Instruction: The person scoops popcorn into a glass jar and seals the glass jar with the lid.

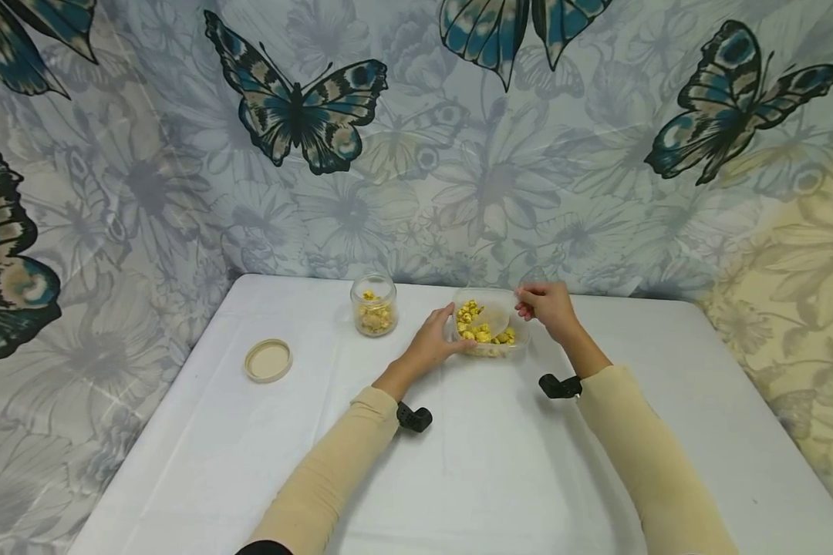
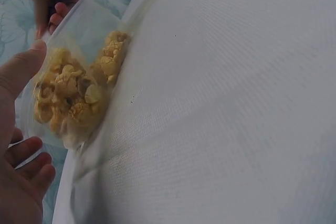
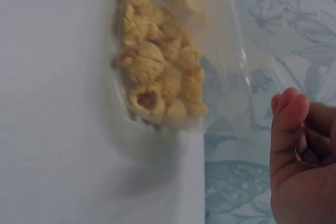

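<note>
A clear plastic container (image 1: 489, 351) of yellow popcorn (image 1: 482, 333) stands near the table's back edge. My left hand (image 1: 430, 339) grips its left side, thumb at the near rim and fingers around the far side. At the right rim, my right hand (image 1: 551, 308) has its fingers curled, pinching a thin clear plastic piece (image 3: 281, 69); I cannot tell its exact kind. A pale round shape overlaps the popcorn inside the container. In the left wrist view, the left thumb (image 2: 23, 69) lies along the container wall.
A glass jar (image 1: 375, 312) partly filled with popcorn stands left of the container. Farther left, a pale ring-shaped lid (image 1: 268, 361) lies on the white-covered table (image 1: 472, 462). A butterfly-patterned cloth (image 1: 403, 200) hangs just behind the table's back edge.
</note>
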A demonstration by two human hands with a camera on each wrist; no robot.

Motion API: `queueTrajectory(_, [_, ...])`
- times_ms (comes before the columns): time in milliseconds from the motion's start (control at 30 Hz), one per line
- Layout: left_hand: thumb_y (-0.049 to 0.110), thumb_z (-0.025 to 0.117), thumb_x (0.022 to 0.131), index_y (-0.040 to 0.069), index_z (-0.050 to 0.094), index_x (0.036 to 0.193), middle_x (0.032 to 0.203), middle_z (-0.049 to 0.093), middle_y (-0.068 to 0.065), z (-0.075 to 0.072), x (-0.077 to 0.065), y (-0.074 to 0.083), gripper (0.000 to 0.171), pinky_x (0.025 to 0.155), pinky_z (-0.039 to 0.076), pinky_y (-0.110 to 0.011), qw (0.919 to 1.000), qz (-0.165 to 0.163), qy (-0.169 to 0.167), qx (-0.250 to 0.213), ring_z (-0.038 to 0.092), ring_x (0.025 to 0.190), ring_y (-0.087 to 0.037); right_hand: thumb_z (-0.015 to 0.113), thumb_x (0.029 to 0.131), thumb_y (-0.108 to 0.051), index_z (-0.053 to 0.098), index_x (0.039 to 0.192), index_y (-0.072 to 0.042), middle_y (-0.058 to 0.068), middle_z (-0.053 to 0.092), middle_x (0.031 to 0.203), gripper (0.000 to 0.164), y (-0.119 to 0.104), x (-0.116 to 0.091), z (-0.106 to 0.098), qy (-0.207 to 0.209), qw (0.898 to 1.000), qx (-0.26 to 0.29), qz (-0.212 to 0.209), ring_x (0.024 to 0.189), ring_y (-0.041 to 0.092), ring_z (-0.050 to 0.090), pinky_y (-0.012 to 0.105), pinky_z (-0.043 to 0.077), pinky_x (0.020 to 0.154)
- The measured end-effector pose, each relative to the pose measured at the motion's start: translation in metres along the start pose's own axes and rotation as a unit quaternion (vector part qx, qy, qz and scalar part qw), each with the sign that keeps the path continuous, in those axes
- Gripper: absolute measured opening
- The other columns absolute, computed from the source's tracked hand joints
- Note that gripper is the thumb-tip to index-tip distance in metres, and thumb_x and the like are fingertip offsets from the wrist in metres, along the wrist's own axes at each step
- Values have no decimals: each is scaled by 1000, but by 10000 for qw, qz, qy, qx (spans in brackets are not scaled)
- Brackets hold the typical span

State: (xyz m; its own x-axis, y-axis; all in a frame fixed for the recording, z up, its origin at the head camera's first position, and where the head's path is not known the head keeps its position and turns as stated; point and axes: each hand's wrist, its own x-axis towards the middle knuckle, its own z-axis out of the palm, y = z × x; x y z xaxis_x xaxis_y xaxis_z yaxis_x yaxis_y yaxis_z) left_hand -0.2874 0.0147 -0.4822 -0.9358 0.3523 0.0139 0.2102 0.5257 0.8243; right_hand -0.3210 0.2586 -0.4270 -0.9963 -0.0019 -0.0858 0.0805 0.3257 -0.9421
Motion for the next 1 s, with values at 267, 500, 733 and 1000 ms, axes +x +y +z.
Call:
queueTrajectory(267, [44, 75, 83, 12, 22, 156, 157, 30, -15, -2, 1, 3, 96, 117, 33, -49, 9999, -17, -31, 117, 33, 145, -34, 53, 100, -8, 52, 125, 18, -7, 62, 58, 37, 7, -11, 9, 693, 9872, 1085, 938, 51, 1, 60, 15, 55, 54])
queueTrajectory(500, [43, 74, 84, 10, 24, 156, 156, 32, -17, -1, -1, 2, 93, 118, 32, -48, 9997, 162, -48, 193, 34, 144, -34, 52, 100, -9, 50, 131, 15, -6, 64, 60, 40, 5, -18, 13, 926, 9768, 1522, 1185, 52, 1, 60, 14, 54, 54])
queueTrajectory(733, [43, 74, 84, 11, 24, 156, 156, 32, -16, 0, 1, 0, 93, 117, 32, -47, 9996, 204, 3, 192, 34, 143, -34, 53, 100, -11, 49, 134, 12, -6, 63, 59, 41, 5, -17, 9, 828, 9713, 1749, 1386, 53, 1, 59, 13, 50, 52])
queueTrajectory(1000, [45, 74, 85, 16, 22, 157, 158, 30, -13, 1, -2, -2, 93, 117, 34, -48, 9998, 166, -26, 146, 34, 144, -33, 57, 97, -9, 63, 99, 0, -2, 66, 60, 11, 1, -20, 1, 673, 9588, 2210, 1653, 54, 4, 60, 14, 51, 53])
